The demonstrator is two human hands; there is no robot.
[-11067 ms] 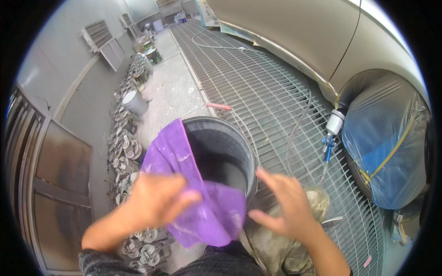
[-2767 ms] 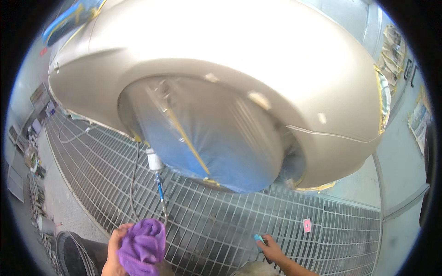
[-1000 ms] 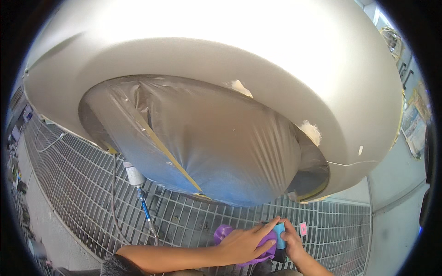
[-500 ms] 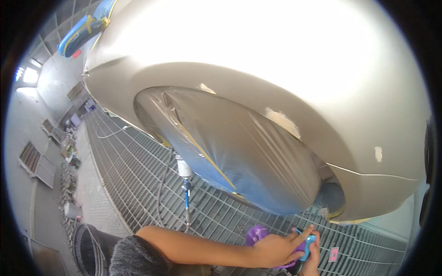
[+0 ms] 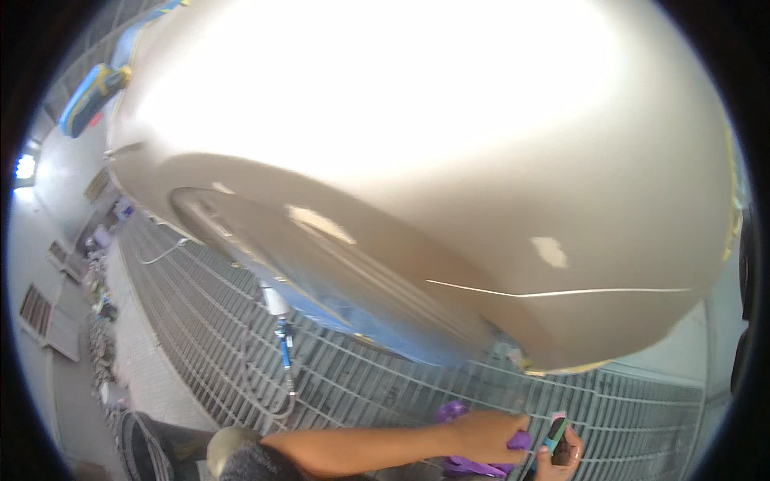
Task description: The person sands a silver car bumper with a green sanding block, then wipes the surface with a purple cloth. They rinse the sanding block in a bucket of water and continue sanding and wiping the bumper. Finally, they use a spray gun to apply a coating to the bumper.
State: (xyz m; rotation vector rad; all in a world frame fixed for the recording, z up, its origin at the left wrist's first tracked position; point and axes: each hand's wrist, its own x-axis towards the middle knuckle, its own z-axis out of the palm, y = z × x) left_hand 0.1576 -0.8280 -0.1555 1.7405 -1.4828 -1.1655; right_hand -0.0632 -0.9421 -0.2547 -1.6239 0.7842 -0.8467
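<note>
My left hand comes in from the lower left on a bare forearm and is closed around a crumpled purple cloth. Parts of the cloth poke out above, below and in front of the fist. Just to its right, my right hand is closed on a small teal and black block, whose exact kind I cannot make out. The hands are apart, low over the floor grating. Above them curves a silver-beige car body with pale filler patches. A film-covered wheel sits under the arch.
Beside the wheel, a white-cupped blue tool with a hose hangs or stands over the metal grating. A dark bucket is at the lower left. Clutter lines the left wall. A blue-wrapped mirror juts out at the upper left.
My view has shifted toward the right, so the car and wheel appear farther left. My hands have moved apart; the left no longer reaches over the block in my right hand.
</note>
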